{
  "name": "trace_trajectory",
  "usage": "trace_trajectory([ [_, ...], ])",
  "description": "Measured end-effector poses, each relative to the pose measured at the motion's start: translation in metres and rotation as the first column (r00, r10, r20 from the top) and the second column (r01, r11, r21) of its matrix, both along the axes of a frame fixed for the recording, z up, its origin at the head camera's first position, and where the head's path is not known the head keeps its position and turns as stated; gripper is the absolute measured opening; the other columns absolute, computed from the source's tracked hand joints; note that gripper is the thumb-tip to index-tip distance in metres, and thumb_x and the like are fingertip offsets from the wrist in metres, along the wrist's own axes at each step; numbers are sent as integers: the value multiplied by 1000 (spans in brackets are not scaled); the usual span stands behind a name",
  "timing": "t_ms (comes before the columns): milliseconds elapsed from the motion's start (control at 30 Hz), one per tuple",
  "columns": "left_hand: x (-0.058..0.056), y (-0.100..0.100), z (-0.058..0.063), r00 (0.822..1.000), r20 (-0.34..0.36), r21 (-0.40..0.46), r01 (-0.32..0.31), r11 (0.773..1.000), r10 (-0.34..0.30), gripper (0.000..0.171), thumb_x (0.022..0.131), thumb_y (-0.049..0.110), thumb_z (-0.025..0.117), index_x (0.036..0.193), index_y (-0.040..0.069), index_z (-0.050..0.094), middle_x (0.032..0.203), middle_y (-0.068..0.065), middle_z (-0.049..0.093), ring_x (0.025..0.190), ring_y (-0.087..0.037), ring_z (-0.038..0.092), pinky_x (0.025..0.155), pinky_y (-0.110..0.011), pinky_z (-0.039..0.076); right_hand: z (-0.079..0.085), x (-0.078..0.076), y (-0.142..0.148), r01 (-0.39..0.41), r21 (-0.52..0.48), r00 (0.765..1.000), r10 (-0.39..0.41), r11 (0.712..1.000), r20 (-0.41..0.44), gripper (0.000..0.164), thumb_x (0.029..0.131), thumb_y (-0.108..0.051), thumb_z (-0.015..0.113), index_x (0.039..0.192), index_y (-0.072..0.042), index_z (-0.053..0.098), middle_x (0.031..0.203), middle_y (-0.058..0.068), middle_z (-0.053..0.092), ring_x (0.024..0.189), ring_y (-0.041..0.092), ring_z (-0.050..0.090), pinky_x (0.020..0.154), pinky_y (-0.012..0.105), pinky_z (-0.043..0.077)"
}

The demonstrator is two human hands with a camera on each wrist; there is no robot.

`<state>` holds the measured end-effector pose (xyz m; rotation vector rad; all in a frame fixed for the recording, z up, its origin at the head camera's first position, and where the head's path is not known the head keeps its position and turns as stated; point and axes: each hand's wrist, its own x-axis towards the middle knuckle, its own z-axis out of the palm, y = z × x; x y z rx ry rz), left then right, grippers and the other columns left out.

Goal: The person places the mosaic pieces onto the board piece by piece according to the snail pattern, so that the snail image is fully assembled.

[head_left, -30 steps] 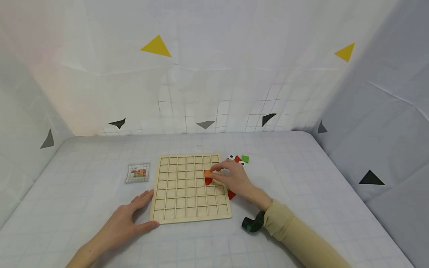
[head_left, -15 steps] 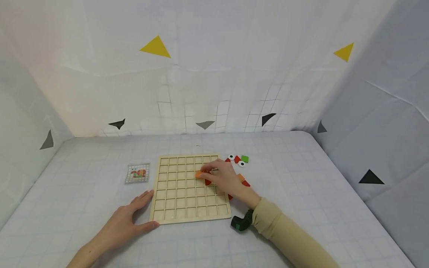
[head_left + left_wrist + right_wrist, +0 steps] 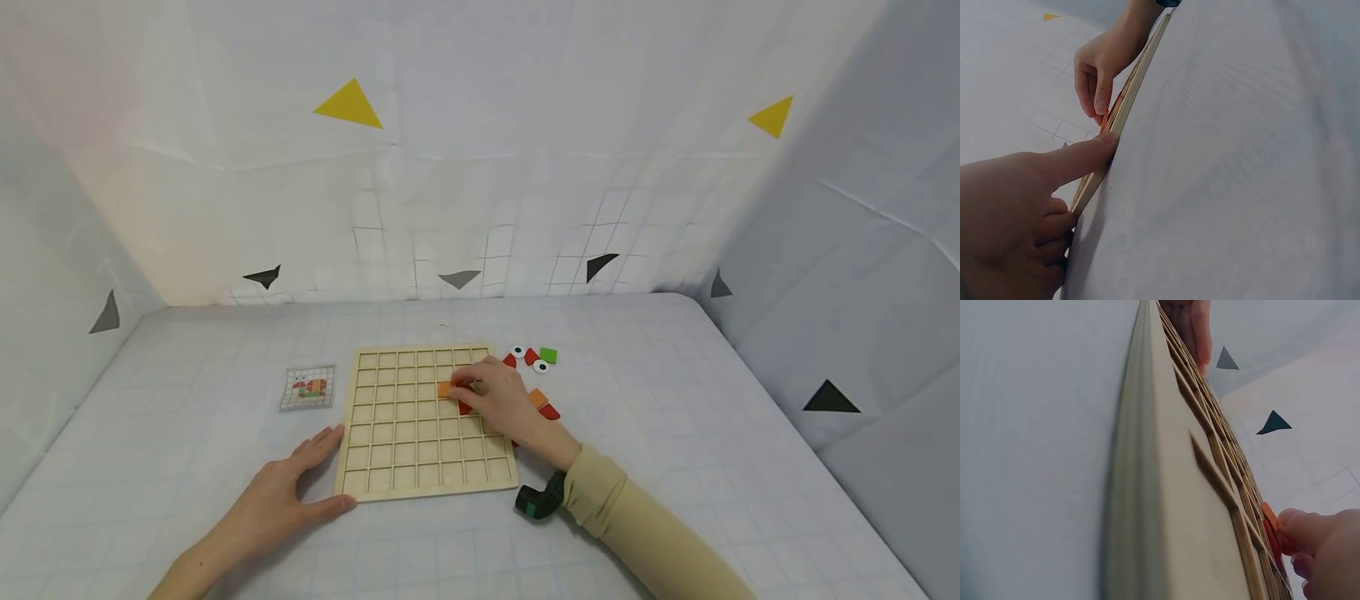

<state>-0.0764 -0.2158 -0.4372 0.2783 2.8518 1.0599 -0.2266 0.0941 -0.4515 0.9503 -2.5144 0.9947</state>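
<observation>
A pale wooden grid board (image 3: pixel 405 454) lies on the table. My left hand (image 3: pixel 270 500) rests at its near left corner, fingers spread along the left side and thumb at the front edge; the left wrist view has the thumb (image 3: pixel 1079 162) on the rim. With thumb and fingertips my right hand (image 3: pixel 498 400) pinches an orange square tile (image 3: pixel 444 390) at a cell right of the board's middle. A red tile (image 3: pixel 464 408) sits in the grid just beside it, partly hidden under the hand. In the right wrist view the orange tile (image 3: pixel 1267 512) looks tilted above the red one.
Right of the board lie another orange tile (image 3: pixel 537 398), a red piece (image 3: pixel 550 412), more red pieces (image 3: pixel 532 357), two round eye discs (image 3: pixel 541 367) and a green square (image 3: pixel 549 356). A small picture card (image 3: pixel 308 388) lies to the left. A dark device (image 3: pixel 540 500) sits at my right wrist.
My right hand has shifted left by about one cell with the orange tile, uncovering loose pieces right of the board. Over the last half second it barely moves. My left hand stays put.
</observation>
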Motion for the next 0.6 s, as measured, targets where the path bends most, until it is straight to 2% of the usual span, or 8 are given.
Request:
trace_trajectory([
  [233, 0, -1, 1, 1000, -5, 1, 3, 1000, -3, 96, 76, 63, 76, 154, 18, 41, 157, -15, 40, 143, -46, 35, 112, -66, 31, -2, -1, -1, -25, -2, 997, 25, 1000, -69, 15, 85, -20, 81, 97, -12, 77, 89, -3, 75, 80, 11, 57, 62, 19, 48],
  [600, 1, -1, 0, 1000, 2, 9, 1, 1000, -1, 96, 76, 63, 76, 154, 19, 41, 157, -15, 40, 144, -47, 34, 111, -67, 31, -8, -2, 0, -35, -58, 998, 32, 998, -57, 21, 83, -16, 83, 101, -10, 77, 93, -1, 74, 83, 12, 59, 66, 21, 52],
])
